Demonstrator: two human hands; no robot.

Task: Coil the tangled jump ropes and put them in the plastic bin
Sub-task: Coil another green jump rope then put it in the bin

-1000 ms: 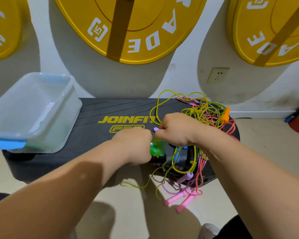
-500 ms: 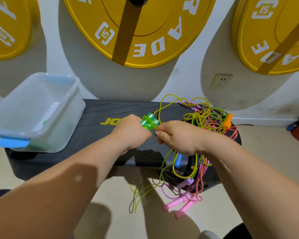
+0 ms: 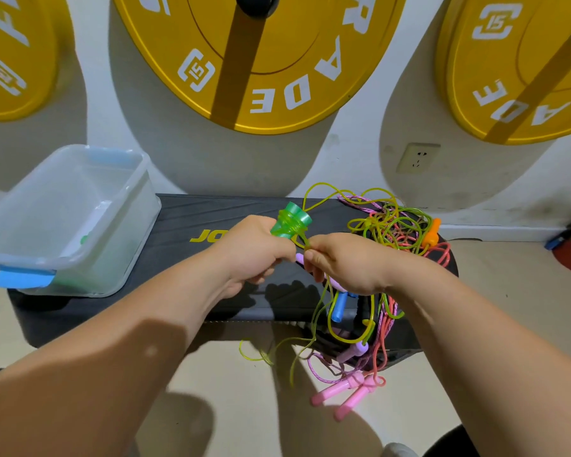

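Observation:
My left hand (image 3: 251, 252) grips a clear green jump-rope handle (image 3: 290, 224), its flared end pointing up and to the right. My right hand (image 3: 346, 262) pinches the yellow-green rope (image 3: 314, 192) right where it leaves that handle. A tangle of yellow-green, pink and red ropes (image 3: 396, 229) lies on the right end of the black step platform (image 3: 192, 209) and hangs over its front edge. Two pink handles (image 3: 346, 392) dangle near the floor. The translucent plastic bin (image 3: 70, 219) with blue clips stands on the platform's left end.
An orange handle (image 3: 432, 234) sticks out of the tangle at the right. A blue handle (image 3: 338, 306) and a purple handle (image 3: 353, 351) hang at the platform's front. Yellow weight plates (image 3: 277, 61) lean on the wall behind. Beige floor lies below.
My left hand has lifted the green handle from the platform's front up to its top, turning the flared end upward. My right hand followed and now pinches the rope beside the handle.

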